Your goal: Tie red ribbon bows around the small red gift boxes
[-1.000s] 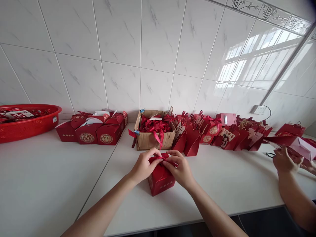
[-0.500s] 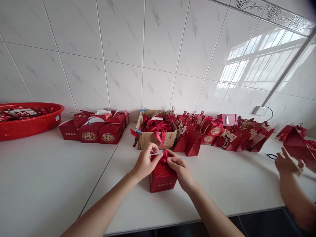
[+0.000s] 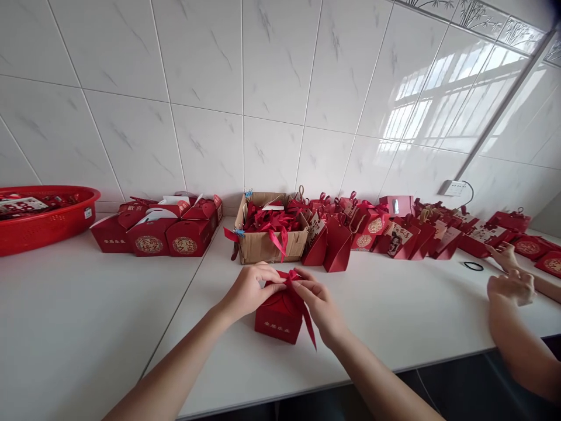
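Note:
A small red gift box [image 3: 276, 323] with pale lettering on its front stands upright on the white table before me. At its top is a red ribbon [image 3: 310, 327], looped into a bow, with one tail hanging down the box's right side. My left hand [image 3: 252, 292] pinches the ribbon from the left, thumb and fingers close together. From the right, my right hand [image 3: 319, 304] pinches the same ribbon near the knot. Fingertips of both hands almost meet there and partly hide the knot.
Behind the box stands a cardboard box [image 3: 272, 248] of red ribbons. Red gift boxes [image 3: 151, 237] sit to the left, beside a red plastic basket [image 3: 52, 225]. Finished-looking red bags [image 3: 337, 245] line the wall. Another person's hands [image 3: 511, 286] are at right, near a black ring [image 3: 473, 266].
My fingers have drawn closer together at the knot, and a ribbon tail now hangs on the right. The box has turned slightly. At right, the other person's hands have shifted and a red box there has moved.

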`<state>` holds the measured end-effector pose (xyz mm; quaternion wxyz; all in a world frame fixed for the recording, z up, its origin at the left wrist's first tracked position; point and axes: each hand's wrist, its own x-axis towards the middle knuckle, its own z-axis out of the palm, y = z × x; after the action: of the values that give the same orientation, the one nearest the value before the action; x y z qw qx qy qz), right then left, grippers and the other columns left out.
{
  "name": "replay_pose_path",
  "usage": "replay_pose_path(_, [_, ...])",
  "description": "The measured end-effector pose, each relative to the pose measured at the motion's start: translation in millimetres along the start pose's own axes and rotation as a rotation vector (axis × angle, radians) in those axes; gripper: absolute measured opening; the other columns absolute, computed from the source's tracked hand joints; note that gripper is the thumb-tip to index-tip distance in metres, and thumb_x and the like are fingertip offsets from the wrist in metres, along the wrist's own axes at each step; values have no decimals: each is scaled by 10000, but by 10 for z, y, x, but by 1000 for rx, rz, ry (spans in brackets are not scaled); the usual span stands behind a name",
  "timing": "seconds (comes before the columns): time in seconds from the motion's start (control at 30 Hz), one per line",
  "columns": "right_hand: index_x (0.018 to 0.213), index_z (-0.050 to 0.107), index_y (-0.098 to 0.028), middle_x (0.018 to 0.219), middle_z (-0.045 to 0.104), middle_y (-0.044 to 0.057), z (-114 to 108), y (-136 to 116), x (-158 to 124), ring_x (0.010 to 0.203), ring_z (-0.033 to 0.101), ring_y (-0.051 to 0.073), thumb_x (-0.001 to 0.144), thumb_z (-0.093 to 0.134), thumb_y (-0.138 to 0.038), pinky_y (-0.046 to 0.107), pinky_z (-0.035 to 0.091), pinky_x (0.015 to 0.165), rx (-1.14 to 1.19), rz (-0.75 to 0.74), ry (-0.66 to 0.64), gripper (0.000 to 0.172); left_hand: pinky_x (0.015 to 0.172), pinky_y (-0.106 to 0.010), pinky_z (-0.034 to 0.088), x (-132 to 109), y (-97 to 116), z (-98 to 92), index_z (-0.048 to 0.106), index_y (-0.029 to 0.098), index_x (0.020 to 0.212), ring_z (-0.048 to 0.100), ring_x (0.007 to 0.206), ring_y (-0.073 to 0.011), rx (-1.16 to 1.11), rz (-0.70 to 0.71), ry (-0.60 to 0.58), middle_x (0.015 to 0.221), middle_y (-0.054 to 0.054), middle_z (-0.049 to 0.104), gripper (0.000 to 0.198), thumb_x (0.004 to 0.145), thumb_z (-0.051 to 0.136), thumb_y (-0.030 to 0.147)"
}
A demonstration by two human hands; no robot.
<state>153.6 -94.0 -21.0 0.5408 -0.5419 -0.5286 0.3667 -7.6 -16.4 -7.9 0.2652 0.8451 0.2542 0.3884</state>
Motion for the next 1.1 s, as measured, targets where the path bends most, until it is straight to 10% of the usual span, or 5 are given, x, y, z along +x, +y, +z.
replay_pose_path(0.2, [883, 602, -188, 900, 661, 59, -156, 40, 63, 817, 579, 204, 815, 519, -262, 345, 455, 740, -314, -225, 30, 131, 766, -284, 543, 1, 111, -87, 740, 215, 813, 674, 824, -184, -46, -44, -85, 871, -47, 729, 95, 794, 651, 244])
replay_pose_path(0.47, [906, 600, -185, 881, 654, 92, -293, -83, 69, 872, 542, 250, 835, 453, -130, 413, 451, 774, -678, -495, 47, 173, 797, -280, 520, -22, 113, -56, 720, 214, 877, 651, 875, -183, 23, 11, -100, 902, -47, 714, 145, 817, 593, 178])
replay_pose_path(0.63, [1107, 563, -181, 1100, 653, 95, -369, -58, 177, 1027, 597, 235, 778, 538, -147, 406, 491, 872, -559, -391, -171, 332, 771, -259, 521, -37, 103, -58, 711, 207, 867, 650, 849, -170, 40, -10, -92, 900, -44, 702, 130, 815, 592, 191])
replay_pose_path(0.9, [903, 666, -185, 879, 657, 75, -452, -89, 259, 720, 610, 159, 838, 474, -137, 296, 503, 652, -603, -540, -143, 208, 762, -261, 529, -39, 162, -12, 701, 195, 848, 644, 848, -176, 37, -15, -23, 875, -51, 692, 122, 816, 584, 184])
replay_pose_path(1.1, [803, 727, -242, 946, 669, 66, -734, -527, 230, 738, 627, 173, 879, 543, -301, 289, 491, 645, -775, -554, -517, 208, 776, -270, 534, -46, 179, -15, 698, 216, 889, 642, 864, -180, -2, -79, -71, 908, -43, 687, 154, 818, 571, 166])
